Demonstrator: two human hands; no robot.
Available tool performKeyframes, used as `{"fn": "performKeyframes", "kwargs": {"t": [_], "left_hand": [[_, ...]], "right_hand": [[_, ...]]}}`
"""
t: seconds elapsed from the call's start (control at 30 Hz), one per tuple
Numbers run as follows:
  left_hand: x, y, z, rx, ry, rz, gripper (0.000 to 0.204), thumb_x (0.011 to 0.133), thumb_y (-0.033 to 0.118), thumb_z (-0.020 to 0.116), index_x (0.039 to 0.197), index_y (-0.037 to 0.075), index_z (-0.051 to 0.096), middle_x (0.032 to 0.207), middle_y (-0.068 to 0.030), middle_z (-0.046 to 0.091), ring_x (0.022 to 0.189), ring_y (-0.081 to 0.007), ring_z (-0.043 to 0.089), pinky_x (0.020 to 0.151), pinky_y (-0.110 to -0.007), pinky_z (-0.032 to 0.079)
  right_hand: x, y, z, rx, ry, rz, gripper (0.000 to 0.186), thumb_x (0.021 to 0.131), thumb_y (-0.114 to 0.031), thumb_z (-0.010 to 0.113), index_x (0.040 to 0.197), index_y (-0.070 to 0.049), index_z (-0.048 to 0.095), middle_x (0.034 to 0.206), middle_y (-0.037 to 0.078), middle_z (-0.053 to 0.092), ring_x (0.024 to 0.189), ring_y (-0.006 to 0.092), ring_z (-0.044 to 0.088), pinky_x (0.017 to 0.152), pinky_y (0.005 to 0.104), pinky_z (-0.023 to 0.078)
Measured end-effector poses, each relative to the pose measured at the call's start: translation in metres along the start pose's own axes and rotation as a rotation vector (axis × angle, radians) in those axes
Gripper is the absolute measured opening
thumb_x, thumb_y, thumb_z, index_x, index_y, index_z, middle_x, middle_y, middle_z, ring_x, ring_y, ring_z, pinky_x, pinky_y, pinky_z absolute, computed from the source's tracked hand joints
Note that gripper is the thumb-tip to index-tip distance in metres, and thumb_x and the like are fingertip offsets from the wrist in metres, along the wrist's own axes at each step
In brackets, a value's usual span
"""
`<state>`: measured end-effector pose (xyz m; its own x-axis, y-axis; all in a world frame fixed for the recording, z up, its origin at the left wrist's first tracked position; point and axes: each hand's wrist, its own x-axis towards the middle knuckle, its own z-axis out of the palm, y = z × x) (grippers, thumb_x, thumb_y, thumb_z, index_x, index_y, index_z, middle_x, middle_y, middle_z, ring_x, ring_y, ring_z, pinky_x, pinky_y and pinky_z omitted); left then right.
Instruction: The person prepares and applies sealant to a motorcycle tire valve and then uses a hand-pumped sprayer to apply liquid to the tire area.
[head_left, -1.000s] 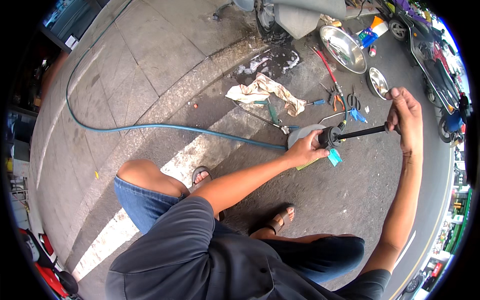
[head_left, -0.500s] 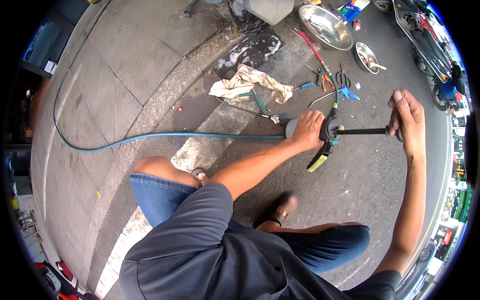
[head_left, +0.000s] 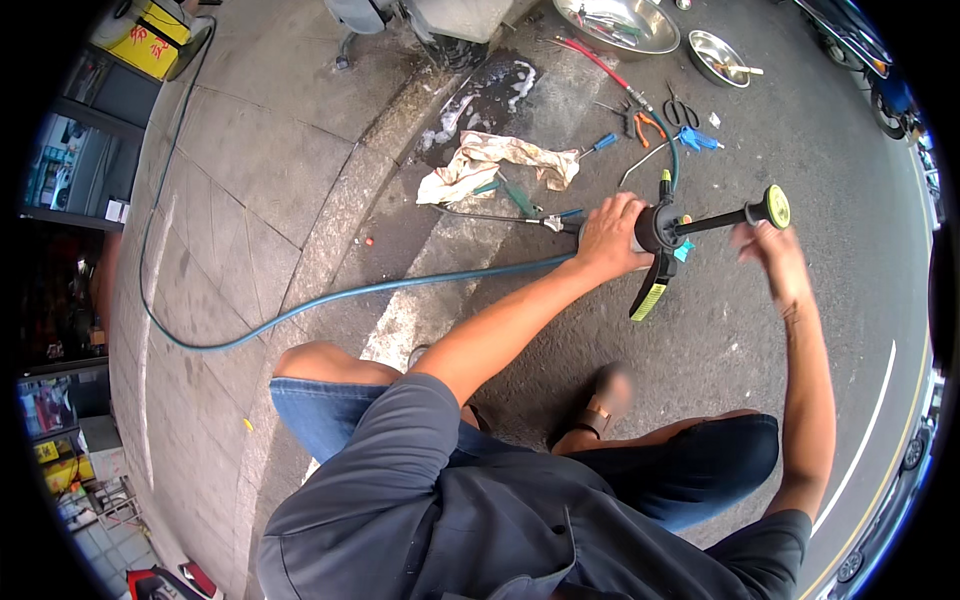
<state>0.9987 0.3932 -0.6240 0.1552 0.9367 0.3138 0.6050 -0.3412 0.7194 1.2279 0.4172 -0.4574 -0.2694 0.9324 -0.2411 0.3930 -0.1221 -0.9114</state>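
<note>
My left hand (head_left: 612, 236) is closed round the body of what looks like a pump sprayer (head_left: 658, 228), which is tilted so its black plunger rod (head_left: 712, 223) points right. A round yellow-green knob (head_left: 777, 207) caps the rod. Below the body sticks out a black trigger handle (head_left: 650, 292) with a yellow-green grip. Just under the knob is my right hand (head_left: 775, 258), smeared by motion; whether its fingers touch the rod cannot be made out. A blue hose (head_left: 400, 284) runs from the left up to my left hand, its end hidden there.
Beyond my hands lie a stained cloth (head_left: 500, 165), a blue-handled screwdriver (head_left: 600, 146), orange-handled pliers (head_left: 648, 130), scissors (head_left: 681, 112) and a blue air gun (head_left: 697, 139). Farther off stand a large metal bowl (head_left: 655, 42) and a smaller one (head_left: 706, 62). A kerb (head_left: 340, 205) borders the pavement.
The right hand has shifted left and down from the rod's end, exposing the knob. The rod now tilts up to the right. My view has shifted, and the hose sags lower.
</note>
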Motion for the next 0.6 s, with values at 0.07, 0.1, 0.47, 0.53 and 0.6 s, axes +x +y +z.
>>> {"fn": "performKeyframes", "kwargs": {"t": [0.07,0.1,0.47,0.53,0.6], "left_hand": [[-0.003,0.000,0.000,0.001,-0.057,0.013,0.081,0.056,0.033,0.084,0.124,0.008,0.047,0.124,-0.0111,0.044,0.118,-0.0305,0.043,0.095,-0.044,0.039],[-0.001,0.002,0.004,0.007,-0.073,0.023,0.081,0.056,0.033,0.084,0.124,0.008,0.047,0.124,-0.0111,0.044,0.118,-0.0305,0.043,0.095,-0.044,0.039],[0.025,-0.216,-0.073,0.481,-0.071,-0.530,0.083,0.073,0.054,0.069,0.138,0.010,0.041,0.137,-0.0235,0.040,0.129,-0.0378,0.036,0.106,-0.046,0.030],[0.033,-0.236,-0.069,0.533,-0.146,-0.672,0.088,0.075,0.063,0.062,0.143,0.015,0.034,0.145,-0.0256,0.029,0.136,-0.0390,0.024,0.109,-0.047,0.025],[0.037,-0.260,-0.061,0.529,-0.215,-0.810,0.088,0.076,0.067,0.056,0.146,0.023,0.027,0.151,-0.0188,0.020,0.138,-0.0424,0.016,0.110,-0.052,0.022]], "right_hand": [[-0.018,0.035,0.024,-0.163,-0.339,0.179,0.065,0.085,-0.057,0.056,0.114,0.001,0.056,0.108,0.013,0.062,0.104,0.0216,0.057,0.084,0.0330,0.047],[-0.028,0.050,0.036,-0.186,-0.350,0.193,0.068,0.085,-0.059,0.056,0.116,0.002,0.054,0.109,0.014,0.061,0.105,0.0208,0.055,0.086,0.0327,0.045],[-0.003,0.080,0.087,0.586,-0.093,0.343,0.055,0.091,-0.052,0.051,0.124,-0.008,0.050,0.113,0.005,0.054,0.084,0.0152,0.055,0.084,0.0330,0.044],[-0.005,0.092,0.080,0.568,-0.073,0.309,0.051,0.092,-0.052,0.051,0.119,-0.008,0.051,0.106,0.004,0.054,0.081,0.0144,0.054,0.080,0.0326,0.044],[-0.006,0.090,0.083,0.580,-0.048,0.238,0.044,0.093,-0.050,0.050,0.102,-0.007,0.053,0.087,0.001,0.051,0.073,0.0109,0.050,0.069,0.0283,0.043]]}}
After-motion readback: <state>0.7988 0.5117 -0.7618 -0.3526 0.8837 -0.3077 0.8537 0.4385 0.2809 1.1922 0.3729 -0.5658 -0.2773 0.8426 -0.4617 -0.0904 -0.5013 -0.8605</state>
